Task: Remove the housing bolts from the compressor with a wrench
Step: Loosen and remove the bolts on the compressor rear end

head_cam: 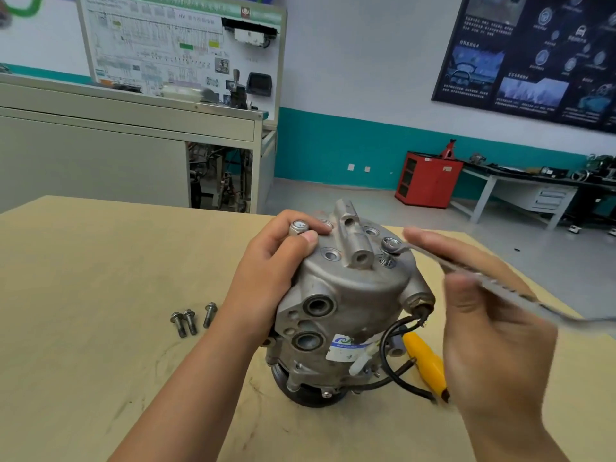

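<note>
1. Workshop walls with a teal band, a wiring training board (180,51) and a red cabinet (428,178) stand well behind the tan tabletop (100,295) I am working at.
2. The compressor (350,295) stands upright on its pulley end near the middle of the tabletop, with the housing face turned up so every bolt hole is open to me from above.
3. My left hand (276,261) wraps the upper left shoulder of the housing, I judge to steady it against the turning force. Its fingers (290,215) and thumb are clamped on the head of the left-side bolt (298,227), which stands proud of the housing.
4. My right hand (493,328) holds the wrench (493,281) between thumb and fingers. It is blurred by motion, so I cannot tell exactly how the fingers lie along the shaft.
5. The far end of the wrench sits on the raised bolt (390,245), which shows bare thread beneath its head, so it looks well backed out.
6. Three holes in the housing face are empty, and three loose bolts (190,321) lie together on the tabletop to my left, apart from the compressor, where they are out of the wrench's way.
7. The central port block rises between the two standing bolts and limits the wrench's swing inward. Outward to the right there is open room.
8. A yellow-handled tool (425,365) and a black cable (386,341) lie just beside the base, below my right hand. The tabletop's far edge runs close behind the compressor.
</note>
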Motion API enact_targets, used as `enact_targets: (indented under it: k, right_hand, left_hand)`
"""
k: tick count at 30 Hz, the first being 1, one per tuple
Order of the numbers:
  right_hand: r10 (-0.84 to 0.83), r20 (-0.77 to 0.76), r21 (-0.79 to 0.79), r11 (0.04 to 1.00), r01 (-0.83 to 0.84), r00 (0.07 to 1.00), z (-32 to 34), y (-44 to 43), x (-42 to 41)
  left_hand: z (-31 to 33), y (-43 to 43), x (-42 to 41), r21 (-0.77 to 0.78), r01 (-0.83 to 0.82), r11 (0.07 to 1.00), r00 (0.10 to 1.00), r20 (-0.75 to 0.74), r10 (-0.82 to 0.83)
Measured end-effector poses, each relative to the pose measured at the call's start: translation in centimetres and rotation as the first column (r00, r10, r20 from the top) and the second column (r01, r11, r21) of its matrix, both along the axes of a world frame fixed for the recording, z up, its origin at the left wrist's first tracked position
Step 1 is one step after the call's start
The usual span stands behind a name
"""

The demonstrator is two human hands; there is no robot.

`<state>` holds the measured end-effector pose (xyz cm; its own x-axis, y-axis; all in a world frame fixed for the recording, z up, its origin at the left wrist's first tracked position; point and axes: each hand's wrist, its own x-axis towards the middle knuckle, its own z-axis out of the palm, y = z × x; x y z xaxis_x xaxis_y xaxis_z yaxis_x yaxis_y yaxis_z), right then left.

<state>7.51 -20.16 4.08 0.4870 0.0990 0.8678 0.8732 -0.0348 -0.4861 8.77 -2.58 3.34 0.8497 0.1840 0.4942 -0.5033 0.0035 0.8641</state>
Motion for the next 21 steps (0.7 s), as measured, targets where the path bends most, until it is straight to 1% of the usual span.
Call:
enact_targets:
  k: [1,2,3,4,6,8,10,11,13,14,15,17,19,21]
  right_hand:
    - [0.073,-0.112,0.162,0.985,-0.054,0.991,-0.3,0.2,0.2]
    - [0.158,-0.219,0.314,0.946,-0.083,0.963,-0.4,0.4,0.5]
    - [0.247,-0.315,0.434,0.896,-0.092,0.916,-0.3,0.6,0.9]
    - [0.329,-0.393,0.519,0.850,-0.089,0.858,0.1,0.8,1.3]
    - [0.435,-0.485,0.601,0.796,-0.072,0.759,1.1,1.1,2.1]
    - [0.467,-0.537,0.599,0.798,-0.073,0.702,2.4,1.2,2.9]
    - [0.431,-0.602,0.511,0.855,-0.090,0.672,3.6,1.5,3.6]
    - [0.375,-0.638,0.427,0.899,-0.097,0.673,4.2,1.6,4.0]
    - [0.211,-0.680,0.192,0.975,-0.107,0.702,5.1,2.0,4.8]
    - [0.134,-0.683,0.066,0.990,-0.122,0.718,5.5,2.3,5.2]
    - [0.075,-0.676,-0.054,0.987,-0.150,0.733,5.9,2.5,5.5]
    - [-0.004,-0.615,-0.270,0.941,-0.206,0.788,6.8,3.0,5.5]
    - [-0.037,-0.483,-0.454,0.865,-0.213,0.875,7.5,3.2,5.0]
    - [-0.015,-0.311,-0.619,0.762,-0.190,0.950,7.8,3.2,3.7]
  left_hand:
    - [0.0,0.0,0.0,0.006,-0.003,1.000,1.000,0.000,0.003]
    - [0.0,0.0,0.1,0.010,-0.003,1.000,1.000,0.003,0.003]
    - [0.0,0.0,0.1,0.011,-0.003,1.000,1.000,0.007,0.003]
    - [0.0,0.0,0.0,0.013,-0.004,1.000,1.000,0.010,0.004]
    - [-0.1,0.1,0.0,0.018,-0.011,1.000,1.000,0.015,0.010]
    - [-0.1,0.1,0.0,0.018,-0.009,1.000,1.000,0.017,0.008]
    - [-0.1,0.0,0.0,0.011,-0.004,1.000,1.000,0.008,0.003]
    - [0.0,0.0,0.0,0.009,-0.004,1.000,1.000,0.005,0.004]
    - [0.0,0.0,-0.1,0.008,-0.009,1.000,1.000,0.004,0.009]
    - [0.0,0.0,-0.1,0.006,-0.011,1.000,1.000,0.006,0.011]
    - [0.0,0.0,-0.1,0.001,-0.011,1.000,1.000,0.009,0.011]
    - [0.0,0.0,-0.1,-0.010,-0.006,1.000,1.000,0.010,0.006]
    - [0.0,-0.1,-0.1,-0.009,-0.001,1.000,1.000,0.017,0.001]
    - [0.0,0.0,-0.1,-0.024,0.007,1.000,0.999,0.039,-0.006]
